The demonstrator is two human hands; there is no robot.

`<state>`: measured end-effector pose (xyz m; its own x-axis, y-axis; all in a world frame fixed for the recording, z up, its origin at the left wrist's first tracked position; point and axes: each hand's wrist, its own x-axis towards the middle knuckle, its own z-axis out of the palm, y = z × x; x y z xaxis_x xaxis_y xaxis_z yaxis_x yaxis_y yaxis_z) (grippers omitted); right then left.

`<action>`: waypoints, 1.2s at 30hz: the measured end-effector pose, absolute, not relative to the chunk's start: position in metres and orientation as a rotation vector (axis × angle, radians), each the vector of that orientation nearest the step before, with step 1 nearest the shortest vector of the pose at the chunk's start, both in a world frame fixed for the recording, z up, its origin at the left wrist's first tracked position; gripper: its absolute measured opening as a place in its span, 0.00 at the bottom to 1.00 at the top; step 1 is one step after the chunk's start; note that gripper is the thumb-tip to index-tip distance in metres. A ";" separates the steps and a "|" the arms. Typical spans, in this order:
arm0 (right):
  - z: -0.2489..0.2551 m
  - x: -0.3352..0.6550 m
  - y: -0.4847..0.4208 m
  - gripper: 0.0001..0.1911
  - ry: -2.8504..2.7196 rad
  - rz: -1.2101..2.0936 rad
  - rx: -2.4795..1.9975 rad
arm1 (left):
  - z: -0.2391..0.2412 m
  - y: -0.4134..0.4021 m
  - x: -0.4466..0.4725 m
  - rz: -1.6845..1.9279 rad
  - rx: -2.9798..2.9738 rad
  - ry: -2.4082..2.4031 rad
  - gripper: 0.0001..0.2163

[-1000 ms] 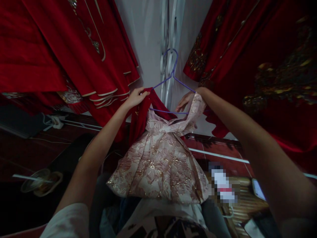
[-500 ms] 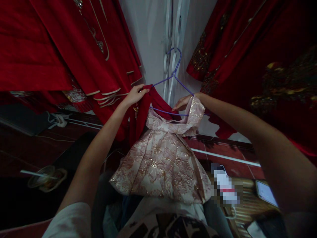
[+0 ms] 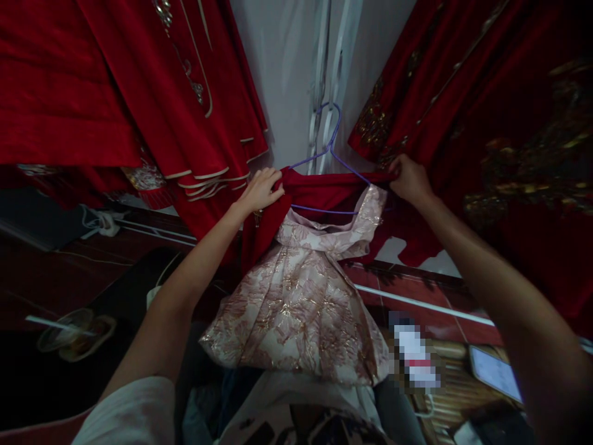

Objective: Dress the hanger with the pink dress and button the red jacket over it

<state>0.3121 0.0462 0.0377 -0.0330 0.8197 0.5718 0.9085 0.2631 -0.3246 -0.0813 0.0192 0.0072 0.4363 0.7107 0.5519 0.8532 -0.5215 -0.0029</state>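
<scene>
A small pale-pink dress with gold brocade (image 3: 319, 303) hangs from a purple wire hanger (image 3: 334, 127), which is hooked on a white metal bar. The dress's right strap sits on the hanger's right arm. A red garment (image 3: 324, 188) lies over the hanger's left arm and runs behind the dress's neckline. My left hand (image 3: 262, 190) is closed on the red garment at the hanger's left shoulder. Out past the hanger's right end, my right hand (image 3: 410, 180) pinches the garment's other edge, pulling it taut between both hands.
Red embroidered garments hang on the left (image 3: 185, 93) and right (image 3: 445, 93). At lower right, a phone (image 3: 495, 372) lies on a slatted wooden surface (image 3: 451, 395) near a blurred-out item. A plastic cup with a straw (image 3: 69, 330) stands at lower left.
My right hand has come from behind the dress's right strap out to the right, drawing the red garment's edge with it. My left hand stays at the hanger's left shoulder.
</scene>
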 end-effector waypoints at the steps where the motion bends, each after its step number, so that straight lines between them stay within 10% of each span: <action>1: 0.039 0.323 0.037 0.17 -1.861 -0.205 -1.578 | 0.007 0.017 -0.079 -0.717 -2.407 -1.350 0.08; 9: 0.040 0.301 -0.064 0.11 -1.824 -0.656 -1.765 | -0.001 0.005 -0.071 -0.777 -2.364 -1.415 0.09; 20: 0.001 0.311 -0.053 0.11 -1.873 0.409 -1.370 | -0.002 -0.010 -0.061 -0.880 -2.295 -1.527 0.08; 26: -0.001 0.299 -0.043 0.21 -1.727 0.240 -1.280 | -0.002 -0.024 -0.062 -0.998 -2.188 -1.712 0.10; 36: -0.034 0.165 -0.019 0.03 -1.715 0.691 -1.045 | -0.034 -0.026 0.005 -0.968 -2.593 -1.670 0.07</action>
